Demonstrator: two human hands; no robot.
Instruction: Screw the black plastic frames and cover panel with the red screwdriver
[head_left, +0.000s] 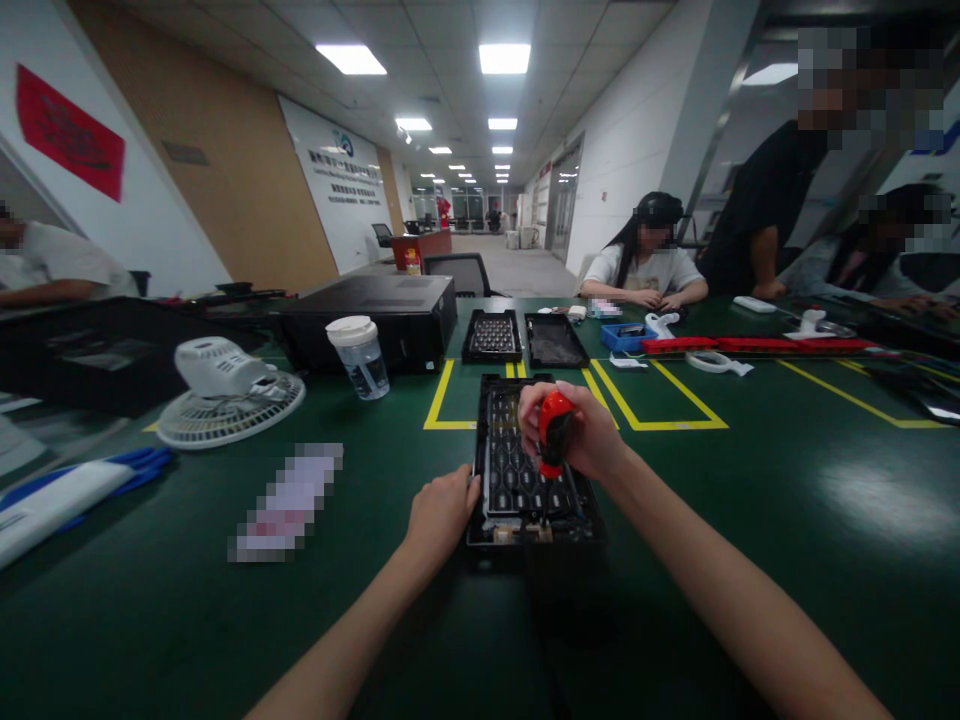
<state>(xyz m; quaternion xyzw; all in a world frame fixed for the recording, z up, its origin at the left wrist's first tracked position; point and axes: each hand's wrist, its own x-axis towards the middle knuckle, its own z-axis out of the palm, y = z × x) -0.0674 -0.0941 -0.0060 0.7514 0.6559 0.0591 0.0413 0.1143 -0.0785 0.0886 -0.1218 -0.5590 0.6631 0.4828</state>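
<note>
In front of me on the green table lies a black plastic case point(474, 515) with rows of rounded dark cells and some wiring at its near end. My right hand point(589, 425) is wrapped round the red and black handle of a screwdriver point(556, 435) above the case's upper right part. The tool's tip is hidden from view. Against the case's left edge, my left hand point(442, 510) grips with bent fingers, the thumb lying along the rim.
Beyond the case are an open case with cells point(493, 335) and a black lid point(556, 340). To the left stand a cup point(360, 358), a white fan point(229, 390) and a large black box point(367, 310). A blue tray point(624, 335) lies right. Several people sit or stand around.
</note>
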